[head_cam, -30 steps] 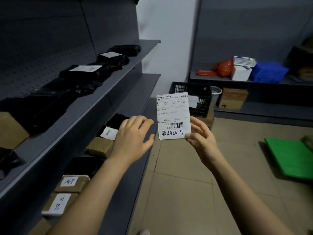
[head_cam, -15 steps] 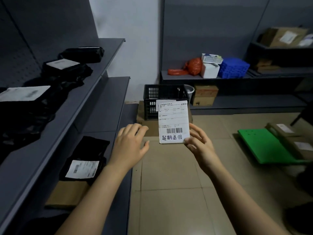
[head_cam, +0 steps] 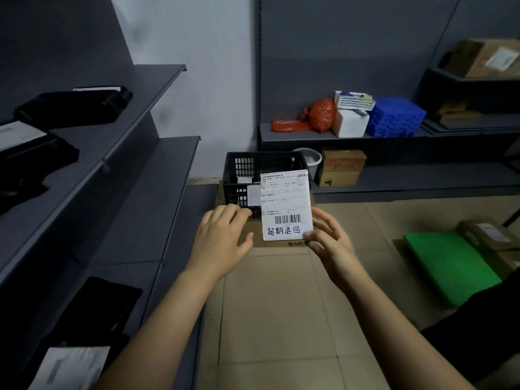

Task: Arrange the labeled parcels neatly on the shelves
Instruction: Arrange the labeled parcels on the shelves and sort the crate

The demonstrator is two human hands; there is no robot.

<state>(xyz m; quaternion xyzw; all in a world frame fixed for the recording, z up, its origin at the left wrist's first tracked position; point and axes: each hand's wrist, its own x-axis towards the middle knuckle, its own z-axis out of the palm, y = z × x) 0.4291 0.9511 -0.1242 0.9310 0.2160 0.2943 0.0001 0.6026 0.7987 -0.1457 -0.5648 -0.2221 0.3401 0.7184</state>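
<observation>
I've turned from the shelves (head_cam: 157, 198), now nine o'clock; right grip (head_cam: 329, 243) still pinches the parcel (head_cam: 285, 206), left grip (head_cam: 222, 240) spread, nothing placed.

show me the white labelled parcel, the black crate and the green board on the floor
white labelled parcel (head_cam: 285, 205): head view, middle of its printed label.
black crate (head_cam: 233, 192): head view, left part of its front wall.
green board (head_cam: 447, 266): head view, centre of its flat top face.

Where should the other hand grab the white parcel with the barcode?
Its left edge, coming from the left. The white parcel stands upright and flat, the right hand pinches its lower right corner, and the open left hand is beside that edge.
</observation>
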